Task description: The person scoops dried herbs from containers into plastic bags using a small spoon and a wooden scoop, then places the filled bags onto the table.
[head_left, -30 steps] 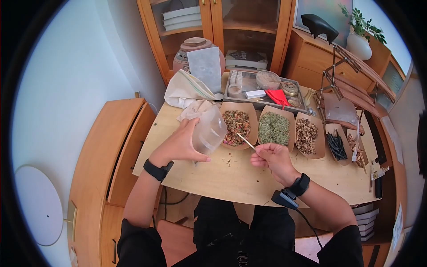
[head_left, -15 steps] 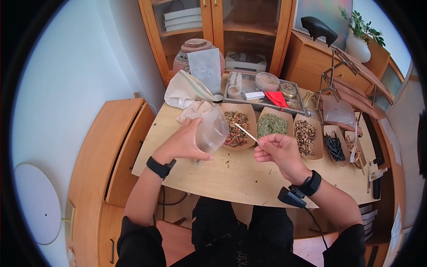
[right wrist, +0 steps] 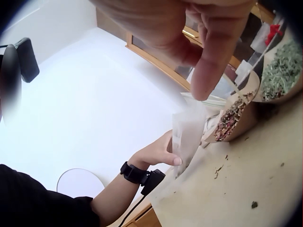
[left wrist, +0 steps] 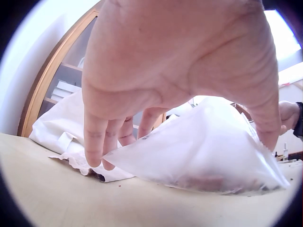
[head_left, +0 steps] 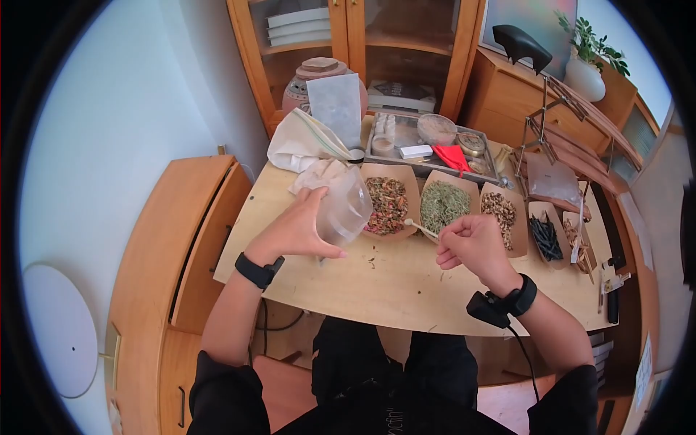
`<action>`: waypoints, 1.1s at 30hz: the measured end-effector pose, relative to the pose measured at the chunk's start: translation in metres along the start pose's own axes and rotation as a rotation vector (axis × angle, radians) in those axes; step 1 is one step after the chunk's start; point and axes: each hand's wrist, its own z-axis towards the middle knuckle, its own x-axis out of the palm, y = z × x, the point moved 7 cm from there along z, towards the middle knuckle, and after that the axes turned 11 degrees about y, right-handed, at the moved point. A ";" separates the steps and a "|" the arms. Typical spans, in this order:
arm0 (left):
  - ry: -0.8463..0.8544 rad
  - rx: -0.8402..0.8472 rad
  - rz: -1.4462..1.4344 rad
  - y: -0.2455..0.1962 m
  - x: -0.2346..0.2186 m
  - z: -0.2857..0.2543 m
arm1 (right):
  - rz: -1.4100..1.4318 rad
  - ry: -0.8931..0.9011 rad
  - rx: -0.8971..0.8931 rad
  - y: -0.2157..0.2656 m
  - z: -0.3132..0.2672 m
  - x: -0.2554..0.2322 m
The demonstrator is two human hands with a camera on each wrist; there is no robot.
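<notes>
My left hand [head_left: 293, 228] holds a translucent plastic bag [head_left: 346, 214] at the table's left, fingers on one side and thumb on the other. Some dark bits show low inside the bag [left wrist: 208, 156] in the left wrist view. With thumb and fingertips, my right hand [head_left: 475, 246] pinches a thin pale stick [head_left: 424, 229] with a small rounded end. That end points left, over the near edge of a paper tray [head_left: 402, 176] of mixed dried petals [head_left: 388, 205]. Right of it stands a tray of dried green herb [head_left: 445, 205], just beyond the right hand.
Farther right are trays of brown chopped pieces [head_left: 498, 210], dark sticks [head_left: 546, 238] and pale pieces. A grey tray [head_left: 377, 158] with jars and a red pouch [head_left: 451, 158] lies behind. A cloth bag [head_left: 304, 145] sits back left; loose bits dot the table [head_left: 348, 290].
My right hand has moved right, drawing the stick from over the petals to the tray's near right edge. The left hand and the bag stay nearly in place.
</notes>
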 end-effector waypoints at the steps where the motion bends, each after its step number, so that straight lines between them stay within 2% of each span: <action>1: 0.003 0.003 0.000 0.000 0.001 0.000 | 0.001 -0.004 0.002 -0.003 0.001 0.000; 4: -0.009 0.010 -0.014 0.000 0.002 0.001 | 0.039 0.040 0.048 -0.025 0.018 0.009; 9: -0.009 0.006 -0.019 0.002 0.003 -0.001 | 0.297 0.048 0.016 -0.053 0.038 0.022; 19: 0.000 -0.022 -0.020 0.003 0.001 -0.003 | 0.426 0.035 -0.029 -0.062 0.035 0.023; 27: -0.007 0.004 0.017 0.002 0.002 0.000 | 0.380 0.044 -0.077 -0.049 0.027 0.016; 33: -0.004 0.000 0.031 -0.001 0.002 0.003 | 0.287 0.084 -0.153 -0.011 0.011 0.019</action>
